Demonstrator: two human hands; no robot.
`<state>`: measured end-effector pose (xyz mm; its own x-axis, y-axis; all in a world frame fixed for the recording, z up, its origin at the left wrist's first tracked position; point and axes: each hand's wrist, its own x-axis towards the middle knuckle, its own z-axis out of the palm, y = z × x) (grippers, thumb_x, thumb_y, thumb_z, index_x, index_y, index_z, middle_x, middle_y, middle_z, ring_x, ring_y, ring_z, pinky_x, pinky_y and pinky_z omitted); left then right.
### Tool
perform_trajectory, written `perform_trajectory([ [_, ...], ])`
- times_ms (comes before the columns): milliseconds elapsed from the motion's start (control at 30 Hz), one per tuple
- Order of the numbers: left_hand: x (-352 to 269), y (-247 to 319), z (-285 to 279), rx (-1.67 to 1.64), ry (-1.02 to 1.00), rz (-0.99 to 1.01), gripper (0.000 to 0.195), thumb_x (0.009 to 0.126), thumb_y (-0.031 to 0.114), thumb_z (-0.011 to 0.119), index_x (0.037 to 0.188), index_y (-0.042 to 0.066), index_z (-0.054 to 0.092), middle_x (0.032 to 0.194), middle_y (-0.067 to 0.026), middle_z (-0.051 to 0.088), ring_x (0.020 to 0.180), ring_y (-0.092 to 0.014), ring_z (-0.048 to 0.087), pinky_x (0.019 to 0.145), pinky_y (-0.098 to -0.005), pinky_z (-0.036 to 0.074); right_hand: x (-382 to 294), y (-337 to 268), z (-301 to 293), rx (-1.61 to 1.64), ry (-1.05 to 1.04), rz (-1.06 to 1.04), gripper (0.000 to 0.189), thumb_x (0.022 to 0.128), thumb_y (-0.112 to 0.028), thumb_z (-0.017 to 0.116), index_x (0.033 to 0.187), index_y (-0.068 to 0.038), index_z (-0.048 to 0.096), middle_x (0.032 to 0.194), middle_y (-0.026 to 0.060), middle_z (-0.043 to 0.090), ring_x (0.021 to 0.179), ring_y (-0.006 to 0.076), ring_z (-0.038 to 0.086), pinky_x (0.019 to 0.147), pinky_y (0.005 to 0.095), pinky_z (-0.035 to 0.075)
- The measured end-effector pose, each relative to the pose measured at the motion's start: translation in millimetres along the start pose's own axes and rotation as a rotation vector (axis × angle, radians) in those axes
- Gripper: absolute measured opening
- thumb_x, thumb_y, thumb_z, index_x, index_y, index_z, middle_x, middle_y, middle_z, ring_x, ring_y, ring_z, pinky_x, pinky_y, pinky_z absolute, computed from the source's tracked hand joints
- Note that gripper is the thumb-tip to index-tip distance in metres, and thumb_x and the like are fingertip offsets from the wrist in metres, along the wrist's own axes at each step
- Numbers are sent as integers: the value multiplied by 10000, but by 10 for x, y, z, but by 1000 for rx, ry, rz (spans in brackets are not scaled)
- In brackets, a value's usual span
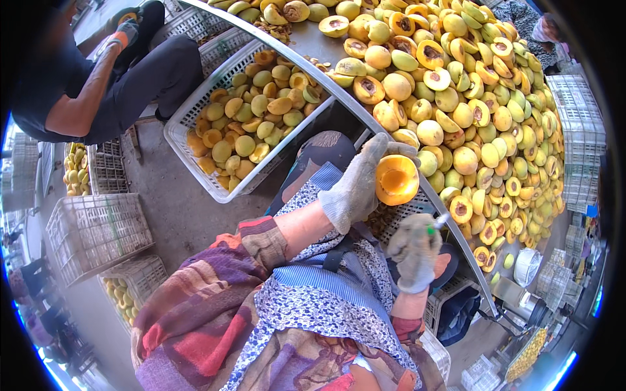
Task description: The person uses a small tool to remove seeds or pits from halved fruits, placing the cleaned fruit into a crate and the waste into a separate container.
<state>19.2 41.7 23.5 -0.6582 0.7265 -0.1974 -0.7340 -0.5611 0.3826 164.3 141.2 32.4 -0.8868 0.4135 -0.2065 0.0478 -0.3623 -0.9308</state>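
In my gloved left hand is a halved yellow peach, its cut face and smooth, pitless hollow turned up towards me. Just below and to the right, my gloved right hand grips a small tool with a bit of green on it and a pale tip; the fingers hide the rest. Both hands are over my lap, beside the metal rim of a table. Heaped on that table are halved peaches, many with brown stones or stone cavities showing. Pit scraps lie beneath my hands.
Left of my knee stands a white plastic crate full of peach halves. A co-worker sits beyond it, holding fruit. More crates stand on the floor at left, with stacked crates at far right. A clear container stands near the table's lower end.
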Motion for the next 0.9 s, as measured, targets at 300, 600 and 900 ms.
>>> perform_trajectory([
  [300, -201, 22, -3, 729, -136, 245, 344, 993, 287, 452, 1037, 7, 647, 1037, -88, 599, 970, -162, 586, 855, -294, 478, 33, -229, 230, -370, -132, 472, 393, 945, -410, 566, 964, -17, 571, 594, 12, 524, 412, 96, 451, 379, 237, 348],
  [600, -284, 65, -19, 474, 20, 273, 219, 927, 227, 607, 979, 17, 645, 920, -6, 616, 873, -72, 545, 800, -255, 476, -62, 251, -41, -328, -229, 85, 262, 828, -227, 670, 925, 0, 581, 683, 81, 620, 500, 122, 522, 447, 253, 406],
  [900, -211, 1233, -1528, 1760, 799, 753, 303, 798, 255, 681, 1055, 97, 661, 1132, -167, 589, 1110, -343, 527, 970, -425, 417, -81, 558, -276, -550, -32, 374, 137, 866, -153, 700, 866, -65, 595, 662, -53, 537, 541, 26, 444, 488, 187, 353],
])
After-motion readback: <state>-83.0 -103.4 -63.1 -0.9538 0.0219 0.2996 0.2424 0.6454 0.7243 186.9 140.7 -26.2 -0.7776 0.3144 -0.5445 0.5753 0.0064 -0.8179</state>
